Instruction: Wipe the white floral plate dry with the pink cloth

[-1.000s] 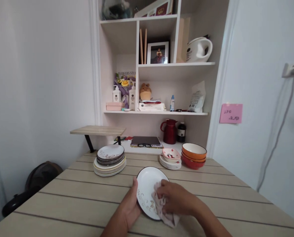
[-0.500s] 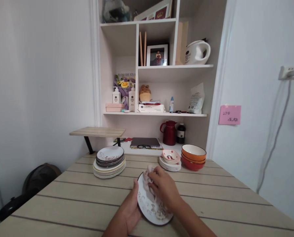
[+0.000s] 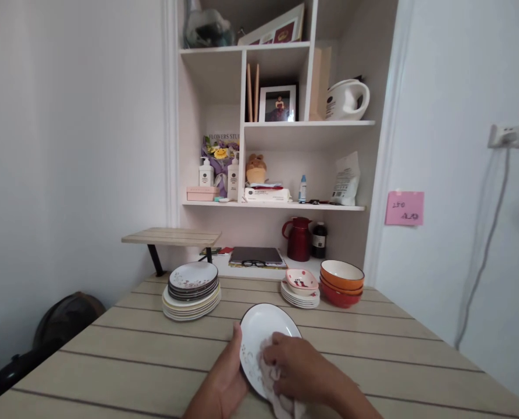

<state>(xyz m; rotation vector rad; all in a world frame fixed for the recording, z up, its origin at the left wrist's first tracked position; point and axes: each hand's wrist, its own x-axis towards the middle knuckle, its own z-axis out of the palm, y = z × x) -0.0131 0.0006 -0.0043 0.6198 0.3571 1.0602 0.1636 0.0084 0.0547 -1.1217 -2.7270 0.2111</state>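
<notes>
A white plate (image 3: 266, 323) with a dark rim and a floral pattern is tilted up above the table in front of me. My left hand (image 3: 228, 372) grips its left edge, thumb on the rim and the other fingers hidden behind it. Bunched in my right hand (image 3: 301, 366) is a pale cloth (image 3: 270, 372), pressed on the lower right of the plate's face. The cloth's loose end hangs below the plate's lower edge. Part of the floral pattern is covered by the cloth and hand.
A stack of plates (image 3: 192, 294) stands at the left of the slatted table (image 3: 111, 361). Towards the back right are small dishes (image 3: 301, 288) and stacked orange and red bowls (image 3: 341, 282). Behind them sit a closed laptop (image 3: 256, 255), glasses (image 3: 253, 263) and a red jug (image 3: 298, 238).
My right hand has slid the cloth from the plate's upper part down to its lower right. The upper face now shows bare. My left hand keeps its hold, and the view has tilted slightly up.
</notes>
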